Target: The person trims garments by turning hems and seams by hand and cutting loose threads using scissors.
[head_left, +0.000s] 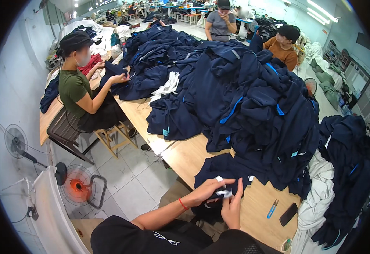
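Observation:
A navy garment (213,168) lies over the table's near edge in front of me, its lower part hanging toward my lap. My left hand (205,190) grips it from the left, index finger stretched over the cloth. From the right, my right hand (232,208) holds the same garment, thumb and forefinger upright and some fingers hidden. Between my hands shows a small white piece (224,193), perhaps a label; I cannot make out its kind. Right of my right hand, blue-handled thread snips (272,208) and a black phone (288,214) rest on the wooden table (257,211).
A huge heap of navy garments (252,97) covers the table ahead. White cloth (318,194) and more navy garments (348,169) hang at the right. A seated co-worker (77,80) handles navy cloth at the left; two others are behind the heap. A fan (79,186) stands lower left.

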A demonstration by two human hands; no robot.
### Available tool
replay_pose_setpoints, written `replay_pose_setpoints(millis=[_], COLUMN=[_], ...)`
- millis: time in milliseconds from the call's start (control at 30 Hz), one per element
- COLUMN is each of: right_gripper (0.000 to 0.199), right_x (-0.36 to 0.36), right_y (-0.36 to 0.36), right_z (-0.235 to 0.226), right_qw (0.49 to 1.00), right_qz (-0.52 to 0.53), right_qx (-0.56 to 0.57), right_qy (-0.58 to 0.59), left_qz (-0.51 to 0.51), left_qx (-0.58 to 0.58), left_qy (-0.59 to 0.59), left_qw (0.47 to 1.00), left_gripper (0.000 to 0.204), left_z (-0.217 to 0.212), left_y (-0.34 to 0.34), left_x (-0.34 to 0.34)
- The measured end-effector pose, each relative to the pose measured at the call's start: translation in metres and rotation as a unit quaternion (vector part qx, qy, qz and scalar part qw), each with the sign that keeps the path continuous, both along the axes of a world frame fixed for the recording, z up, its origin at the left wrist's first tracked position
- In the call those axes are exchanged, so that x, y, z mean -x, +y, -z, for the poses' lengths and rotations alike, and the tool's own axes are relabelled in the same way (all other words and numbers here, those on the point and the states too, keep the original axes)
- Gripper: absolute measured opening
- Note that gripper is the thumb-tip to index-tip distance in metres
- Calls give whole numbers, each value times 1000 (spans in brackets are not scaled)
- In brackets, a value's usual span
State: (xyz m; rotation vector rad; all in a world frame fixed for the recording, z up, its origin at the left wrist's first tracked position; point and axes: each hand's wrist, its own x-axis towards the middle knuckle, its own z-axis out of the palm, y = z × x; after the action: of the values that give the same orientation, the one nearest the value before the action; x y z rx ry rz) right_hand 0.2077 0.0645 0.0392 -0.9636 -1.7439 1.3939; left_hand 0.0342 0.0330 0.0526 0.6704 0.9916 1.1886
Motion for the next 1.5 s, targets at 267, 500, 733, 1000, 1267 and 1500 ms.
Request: replay_pose_setpoints(millis=[267,500,733,1000,1267,1500], right_gripper=[11,10,12,12,7,7], right_x=[4,-7,-16,-19,-19,-24], right_y=[-18,-15,10,6,1,-2], right_z=[-8,-57,-46,-24,-29,-18], right_qw=[906,882,902,938,994,996], right_qz=[-30,-49,-16,8,12,39], right_qx=[-302,-353,-408,-307,-105,67], right_qy=[-293,-309,-141,-159,-18,43], left_qz=[-233,-170,-54,-28,62,115], left_qx=[-81,-148,-140,-48,-67,-261], left_qy=[268,458,392,61,-98,347], left_qw=[931,860,908,997,991,894], left_gripper=[36,13,12,12,24,23], left_z=[35,40,32,32,42,-25], left_y=[16,26,8,-5,-6,0], left_x=[-10,-21,-18,-10,9,16])
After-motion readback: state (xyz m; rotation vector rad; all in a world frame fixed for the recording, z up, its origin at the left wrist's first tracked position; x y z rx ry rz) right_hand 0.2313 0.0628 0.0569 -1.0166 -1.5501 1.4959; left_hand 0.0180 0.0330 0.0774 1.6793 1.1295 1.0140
